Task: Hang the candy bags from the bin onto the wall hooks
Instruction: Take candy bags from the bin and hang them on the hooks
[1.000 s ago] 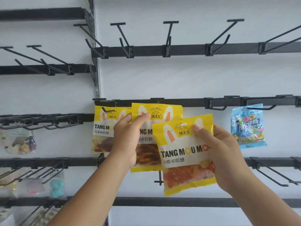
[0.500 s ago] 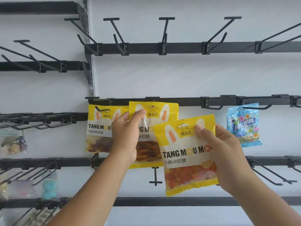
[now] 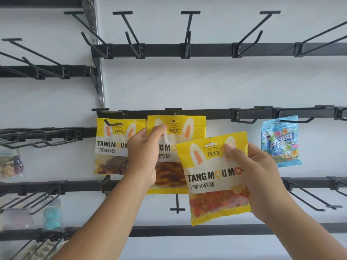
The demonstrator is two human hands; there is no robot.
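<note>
Nearly upright, front candy bag (image 3: 214, 177), top leaning left

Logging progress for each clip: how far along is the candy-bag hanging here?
Done: a yellow plastic cola-gummy bag hangs on a black wire hook, and a blue candy bag hangs further right. In hand: the left hand pinches a second yellow bag at the black rail, seating unclear; the right hand holds a yellow bear-gummy bag, unhung. Left: both of those; the bin is out of view.
</note>
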